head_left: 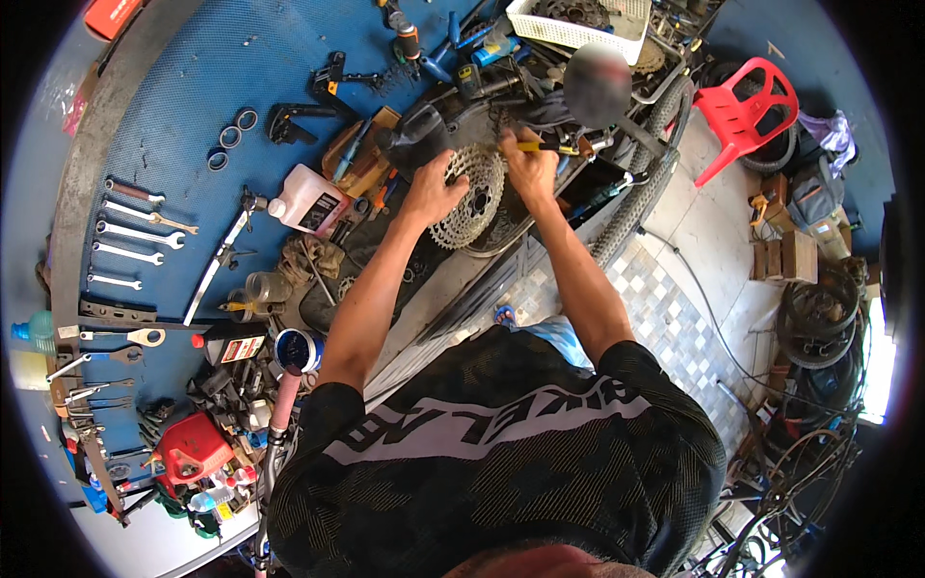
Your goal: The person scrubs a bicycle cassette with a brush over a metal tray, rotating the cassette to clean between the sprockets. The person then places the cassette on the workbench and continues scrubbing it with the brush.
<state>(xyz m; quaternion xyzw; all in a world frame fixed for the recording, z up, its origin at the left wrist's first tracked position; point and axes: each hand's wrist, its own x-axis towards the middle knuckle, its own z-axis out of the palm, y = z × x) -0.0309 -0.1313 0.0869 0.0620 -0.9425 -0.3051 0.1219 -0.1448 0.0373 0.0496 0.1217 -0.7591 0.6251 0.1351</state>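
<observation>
My left hand (pixel 432 196) is closed on the upper left rim of a bicycle cassette (pixel 466 214), a stack of silver toothed sprockets. The cassette is tilted so its face shows, with its dark centre hole in view. Close by on its right, my right hand (pixel 531 171) grips a slim tool with a yellow handle (pixel 551 147). The handle points right, out of the fist; the tool's working end cannot be made out. Beneath both hands lies a dark, cluttered bench surface (pixel 371 241).
Left of the cassette stand a pinkish-white jug (pixel 310 200) and a crumpled rag (pixel 310 257). A white basket (pixel 578 27) of parts sits at the back. Wrenches (pixel 141 233) hang on the blue board. A bicycle tyre (pixel 644 178) and red chair (pixel 747 116) are on the right.
</observation>
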